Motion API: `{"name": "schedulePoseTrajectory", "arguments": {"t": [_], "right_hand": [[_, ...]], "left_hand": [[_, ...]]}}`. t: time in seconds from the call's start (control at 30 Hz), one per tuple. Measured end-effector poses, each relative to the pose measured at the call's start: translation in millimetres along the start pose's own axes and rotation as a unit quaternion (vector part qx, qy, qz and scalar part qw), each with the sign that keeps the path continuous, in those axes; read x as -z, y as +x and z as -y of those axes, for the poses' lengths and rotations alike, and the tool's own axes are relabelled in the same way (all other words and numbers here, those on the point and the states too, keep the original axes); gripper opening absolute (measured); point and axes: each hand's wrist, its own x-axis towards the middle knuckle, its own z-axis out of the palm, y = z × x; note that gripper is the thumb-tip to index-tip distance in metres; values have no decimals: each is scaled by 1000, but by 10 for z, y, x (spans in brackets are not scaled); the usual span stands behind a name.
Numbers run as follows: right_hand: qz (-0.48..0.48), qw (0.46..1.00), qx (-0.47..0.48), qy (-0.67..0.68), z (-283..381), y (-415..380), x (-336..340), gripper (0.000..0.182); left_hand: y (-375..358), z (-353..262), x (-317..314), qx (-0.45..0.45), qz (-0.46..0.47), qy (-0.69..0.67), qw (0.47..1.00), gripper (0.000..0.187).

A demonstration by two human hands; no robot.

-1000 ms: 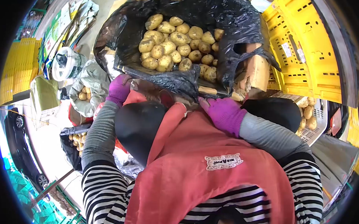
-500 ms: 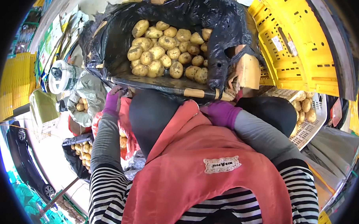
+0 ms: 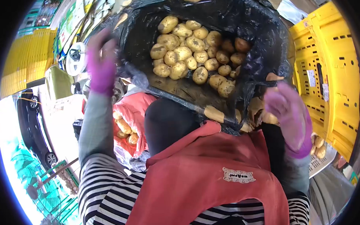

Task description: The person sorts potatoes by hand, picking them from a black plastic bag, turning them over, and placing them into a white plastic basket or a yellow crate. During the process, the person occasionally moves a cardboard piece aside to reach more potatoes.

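two grips (image 3: 101,63) (image 3: 289,114) moved apart, one potato box (image 3: 214,113)

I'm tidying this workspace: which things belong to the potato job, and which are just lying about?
Likely in the job:
- left hand
- right hand
- boxed potatoes
- black liner
- cardboard box

Likely just about:
- stacked yellow crates
- large yellow crate
- parked car

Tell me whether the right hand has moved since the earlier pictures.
Yes: the right hand has moved rightward, closer to the yellow crate at right.
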Motion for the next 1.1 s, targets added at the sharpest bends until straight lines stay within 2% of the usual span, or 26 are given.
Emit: {"name": "schedulePoseTrajectory", "arguments": {"t": [0.03, 0.07, 0.1, 0.17, 0.2, 0.23, 0.3, 0.37, 0.47, 0.5, 0.53, 0.57, 0.67, 0.77, 0.83, 0.87, 0.9, 1.0, 1.07, 1.1], "right_hand": [[-19, 999, 23, 42, -71, 238, -138, 56], [-43, 995, 43, 83, -138, 384, -215, 56], [-59, 995, 23, 77, -227, 471, -217, 55], [-95, 993, -17, 66, -397, 573, -175, 54], [-99, 994, -28, 40, -420, 540, -148, 51], [-84, 996, -25, 32, -421, 538, -127, 52], [-56, 998, -21, 9, -395, 527, -117, 54], [-45, 999, -23, -16, -367, 515, -85, 55], [-37, 999, -23, -13, -393, 554, -82, 52], [-41, 999, -9, -13, -374, 560, -67, 51], [-46, 999, 1, -11, -364, 544, -67, 49], [-50, 999, 11, -8, -365, 541, -79, 48], [-25, 997, 51, -42, -427, 581, -79, 48], [6, 997, 66, -50, -482, 628, -222, 57], [61, 994, 65, -65, -421, 606, -291, 72], [26, 991, 85, -104, -489, 605, -254, 71], [-5, 984, 105, -143, -521, 597, -227, 70], [50, 997, 14, 55, -451, 481, -181, 65], [71, 992, -15, 103, -424, 453, -188, 62], [82, 988, -30, 128, -424, 449, -207, 60]], "left_hand": [[176, 121, -302, -95, 5, 78, 992, 38], [290, 112, -599, -151, 9, 142, 978, 40], [388, 117, -873, -205, 14, 204, 957, 41], [404, 433, -1378, -140, 159, 264, 941, 49], [413, 592, -1570, -5, 323, 286, 902, 55], [364, 713, -1766, 128, 471, 293, 822, 60], [-105, 1055, -2030, 148, 523, 404, 736, 67], [-161, 1141, -2087, 248, 486, 407, 733, 75], [63, 1215, -1934, 286, 486, 280, 777, 76], [152, 1176, -1884, 333, 446, 114, 823, 72], [181, 1116, -1845, 372, 397, -57, 838, 68], [223, 1073, -1782, 341, 398, -159, 837, 65], [420, -224, -1385, 271, 363, -408, 792, 59], [348, -1061, -1243, 191, 391, -457, 775, 60], [192, -1433, -1338, 102, 429, -393, 807, 58], [22, -1619, -1419, 100, 405, -368, 831, 51], [-59, -1693, -1485, 48, 389, -313, 865, 43], [-263, -1642, -1623, 146, 362, -368, 844, 41], [-310, -1484, -1666, 210, 353, -405, 817, 40], [-296, -1427, -1689, 179, 334, -347, 858, 38]]}}
